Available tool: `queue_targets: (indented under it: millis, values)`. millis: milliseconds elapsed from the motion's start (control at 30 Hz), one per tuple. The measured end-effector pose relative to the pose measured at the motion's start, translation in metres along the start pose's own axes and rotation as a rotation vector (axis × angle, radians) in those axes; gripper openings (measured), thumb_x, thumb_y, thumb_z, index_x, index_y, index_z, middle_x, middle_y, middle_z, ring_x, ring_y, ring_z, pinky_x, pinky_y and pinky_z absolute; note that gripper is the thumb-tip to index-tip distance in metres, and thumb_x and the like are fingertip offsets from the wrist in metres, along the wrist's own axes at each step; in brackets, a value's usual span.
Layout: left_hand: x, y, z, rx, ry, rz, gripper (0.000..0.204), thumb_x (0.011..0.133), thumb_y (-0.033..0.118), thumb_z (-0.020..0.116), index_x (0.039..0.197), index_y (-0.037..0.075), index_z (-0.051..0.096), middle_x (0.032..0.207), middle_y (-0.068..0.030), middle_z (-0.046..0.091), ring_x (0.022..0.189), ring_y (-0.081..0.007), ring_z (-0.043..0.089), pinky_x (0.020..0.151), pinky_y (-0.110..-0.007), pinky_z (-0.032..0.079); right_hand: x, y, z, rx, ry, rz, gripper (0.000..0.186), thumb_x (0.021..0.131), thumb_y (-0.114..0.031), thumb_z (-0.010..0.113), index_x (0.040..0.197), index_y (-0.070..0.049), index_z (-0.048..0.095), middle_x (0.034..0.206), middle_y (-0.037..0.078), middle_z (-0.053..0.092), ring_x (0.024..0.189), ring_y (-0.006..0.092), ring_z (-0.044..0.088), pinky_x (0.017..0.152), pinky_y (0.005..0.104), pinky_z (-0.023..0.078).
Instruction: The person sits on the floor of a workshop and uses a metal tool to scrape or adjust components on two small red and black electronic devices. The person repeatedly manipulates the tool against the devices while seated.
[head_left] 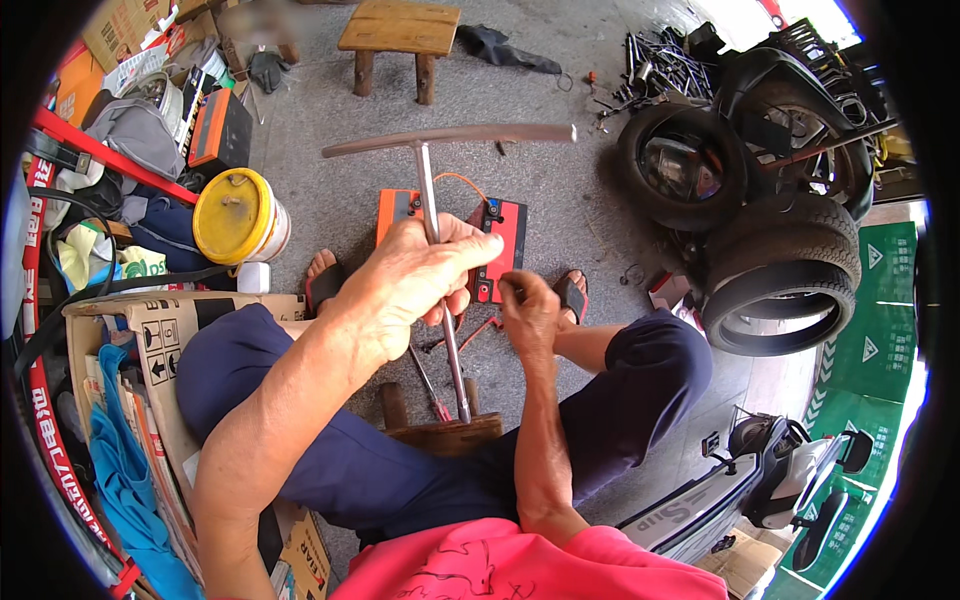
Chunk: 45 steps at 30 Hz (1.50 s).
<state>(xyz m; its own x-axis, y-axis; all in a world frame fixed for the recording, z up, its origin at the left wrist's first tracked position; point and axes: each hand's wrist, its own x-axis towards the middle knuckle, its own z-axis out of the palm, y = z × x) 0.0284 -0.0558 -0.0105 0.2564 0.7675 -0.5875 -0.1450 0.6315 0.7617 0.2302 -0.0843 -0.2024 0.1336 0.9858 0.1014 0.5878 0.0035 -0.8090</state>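
Note:
My left hand [410,275] is closed around the shaft of a metal T-handle wrench [430,190]. Its crossbar points away from me, and the shaft's lower end comes down near a wooden stool edge [450,435] between my legs. My right hand [528,312] is beside the near right corner of a red and black battery [512,235]. Its fingers are curled together; whether they pinch something small is hidden. An orange battery [390,212] stands left of the red one, partly behind my left hand. An orange wire [460,182] arches between them. A thin red-ended tool [438,408] lies below.
A wooden stool [400,30] stands ahead. To the left are a yellow-lidded bucket [237,215] and an open cardboard box [170,340]. Tyres [785,300] and a heap of metal tools [665,65] lie right. A scooter [760,490] is at lower right.

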Motion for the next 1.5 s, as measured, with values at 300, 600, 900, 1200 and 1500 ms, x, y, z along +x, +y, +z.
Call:
queue_targets:
  millis: [300, 600, 900, 1200, 1500]
  values:
    - [-0.014, 0.029, -0.017, -0.102, 0.087, 0.071, 0.016, 0.091, 0.024, 0.066, 0.090, 0.011, 0.057, 0.066, 0.0045, 0.049, 0.055, -0.0050, 0.051, 0.038, -0.017, 0.030, -0.013, 0.017, 0.027, -0.303, -0.080, -0.089, 0.010, 0.083, -0.013, 0.062, 0.087, -0.007, 0.068, 0.085, 0.013, 0.065, 0.077, 0.0340, 0.064, 0.069, 0.0443, 0.051]
    - [-0.024, 0.045, -0.037, -0.170, 0.196, 0.239, 0.020, 0.092, 0.024, 0.065, 0.097, 0.006, 0.058, 0.068, 0.0021, 0.048, 0.056, -0.0062, 0.048, 0.037, -0.017, 0.027, -0.013, 0.017, 0.034, -0.417, -0.091, -0.089, 0.011, 0.084, -0.014, 0.062, 0.090, -0.006, 0.066, 0.088, 0.015, 0.063, 0.077, 0.0365, 0.064, 0.068, 0.0468, 0.051]
    - [-0.036, 0.054, -0.042, -0.109, 0.366, 0.387, 0.023, 0.090, 0.026, 0.068, 0.098, 0.007, 0.057, 0.069, 0.0020, 0.049, 0.056, -0.0054, 0.049, 0.038, -0.017, 0.029, -0.011, 0.011, 0.044, -0.640, -0.121, 0.007, 0.018, 0.084, -0.020, 0.062, 0.085, -0.002, 0.060, 0.086, 0.020, 0.063, 0.072, 0.0372, 0.065, 0.065, 0.0482, 0.052]
    - [-0.039, 0.054, -0.045, -0.087, 0.328, 0.424, 0.023, 0.089, 0.026, 0.068, 0.097, 0.007, 0.057, 0.068, 0.0020, 0.048, 0.056, -0.0058, 0.049, 0.039, -0.017, 0.029, -0.012, 0.011, 0.043, -0.657, -0.098, -0.057, 0.020, 0.084, -0.022, 0.061, 0.083, -0.002, 0.060, 0.082, 0.019, 0.063, 0.068, 0.0359, 0.065, 0.061, 0.0469, 0.051]
    - [-0.034, 0.052, -0.045, -0.073, 0.312, 0.407, 0.023, 0.090, 0.026, 0.068, 0.097, 0.007, 0.057, 0.069, 0.0018, 0.048, 0.055, -0.0058, 0.049, 0.039, -0.017, 0.027, -0.013, 0.030, 0.056, -0.630, -0.020, -0.083, 0.021, 0.083, -0.024, 0.064, 0.077, -0.006, 0.054, 0.076, 0.015, 0.061, 0.064, 0.0331, 0.064, 0.056, 0.0453, 0.048]
